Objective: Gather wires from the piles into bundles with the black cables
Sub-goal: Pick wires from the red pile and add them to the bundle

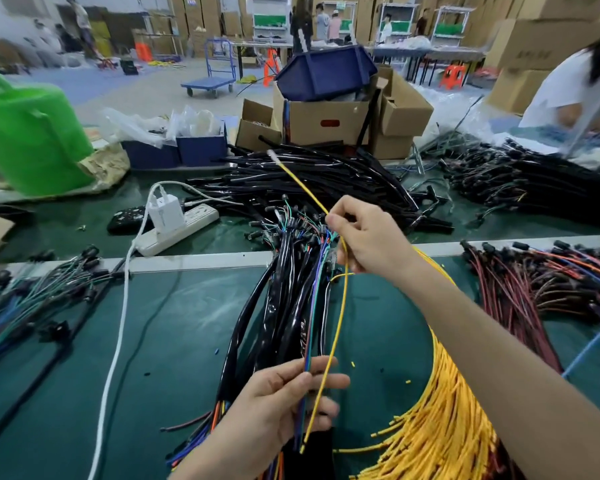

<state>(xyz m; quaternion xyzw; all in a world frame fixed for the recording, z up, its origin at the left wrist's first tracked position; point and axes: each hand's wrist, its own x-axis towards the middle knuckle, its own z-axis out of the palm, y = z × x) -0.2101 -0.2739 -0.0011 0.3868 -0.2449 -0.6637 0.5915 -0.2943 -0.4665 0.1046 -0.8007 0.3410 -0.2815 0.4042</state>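
While the green and blue wires (32, 289) are lying fanned out at the far left of the table (194, 341), with their black connectors pointing away from the person, a white cable (118, 323) is running past them from the near edge up to a power strip (177, 230).

Right of that, the left hand (278, 407) is hovering low over the mat, thumb and forefinger pinching a thin bunch of coloured strands (307, 358), blue, green and purple, which are rising from the hand towards the far side. Those strands are lying along the black cables (284, 306), a glossy heap stretching near to far up the middle of the table, its connector ends spreading at the far end.

The yellow wire (336, 323) is thin and bright, with a pale terminal at its far tip. Its long axis is running near to far. The near end is hanging just below the left hand, the strand is crossing over that hand's curled fingers, and the far tip is pointing up and to the left over the black heap. Whether the left hand is gripping it cannot be told.

Further right, the right hand (364, 237) is raised, fingers curled, pinching the yellow wire between thumb and forefinger.

Under that forearm, the yellow pile (440, 410) is curving in an arc, cut ends towards the person. At the far right, red and orange wires (534, 282) are lying in a loose heap.
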